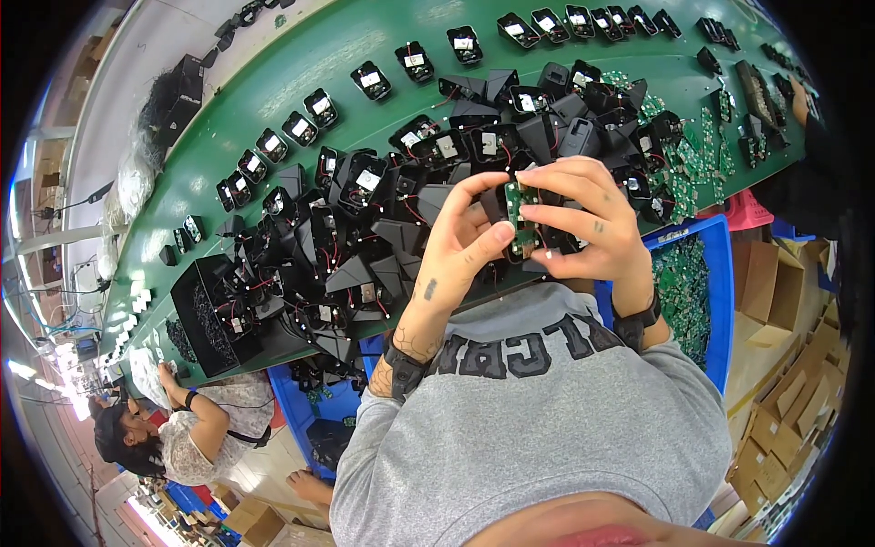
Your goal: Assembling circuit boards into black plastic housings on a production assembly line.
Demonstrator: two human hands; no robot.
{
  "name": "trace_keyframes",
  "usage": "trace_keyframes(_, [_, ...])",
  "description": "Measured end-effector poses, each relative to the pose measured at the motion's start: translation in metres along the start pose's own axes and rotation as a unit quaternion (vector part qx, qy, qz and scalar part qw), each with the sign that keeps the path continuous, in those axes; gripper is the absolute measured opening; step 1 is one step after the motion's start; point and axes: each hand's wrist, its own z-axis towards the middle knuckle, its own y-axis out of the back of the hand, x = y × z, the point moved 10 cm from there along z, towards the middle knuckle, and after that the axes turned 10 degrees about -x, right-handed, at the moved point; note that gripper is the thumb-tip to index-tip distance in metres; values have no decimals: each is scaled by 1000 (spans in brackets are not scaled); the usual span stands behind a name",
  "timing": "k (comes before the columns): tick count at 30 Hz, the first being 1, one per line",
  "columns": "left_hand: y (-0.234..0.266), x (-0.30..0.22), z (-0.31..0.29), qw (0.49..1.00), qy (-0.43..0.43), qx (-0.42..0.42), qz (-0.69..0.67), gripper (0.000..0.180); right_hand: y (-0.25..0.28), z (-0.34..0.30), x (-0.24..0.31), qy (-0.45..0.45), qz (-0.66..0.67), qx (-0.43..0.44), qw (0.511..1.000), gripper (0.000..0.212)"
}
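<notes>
A green circuit board (524,217) sits upright in a black plastic housing, held between my two hands in front of my chest. My left hand (465,239) grips its left side, with the thumb on the board's face. On the right, my right hand (588,217) curls its fingers over the board's top and right edge, thumb below. Just beyond my hands spreads a heap of black plastic housings (369,182), several with red wires and white labels showing. My fingers hide parts of the board and of the housing.
Open housings (370,80) stand in a curved row along the green table (264,91). Loose circuit boards (693,155) lie to the right. A black box of small dark parts (196,319) stands left. Blue bins (720,301) flank me. Another person (196,424) works at far left.
</notes>
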Motion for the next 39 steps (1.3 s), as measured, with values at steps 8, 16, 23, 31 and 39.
trace_keyframes(8, [1, 4, 3, 1000, 2, -1, -14, 51, 3, 8, 2, -10, -28, 8, 1000, 41])
trace_keyframes(16, [2, 1, 1, 999, 11, -29, -13, 52, -7, 5, 5, -5, -16, 63, 998, 43])
trace_keyframes(23, [-2, 1, 7, 999, -13, -31, 7, 52, -8, -7, 2, 20, 52, -9, 998, 26])
trace_keyframes(31, [1, -15, 8, 991, -113, -71, 11, 59, -23, -31, -37, -247, 280, -148, 916, 14])
trace_keyframes(39, [17, -12, 9, 986, -90, -124, 65, 43, -27, -37, -62, -335, 313, -190, 868, 9])
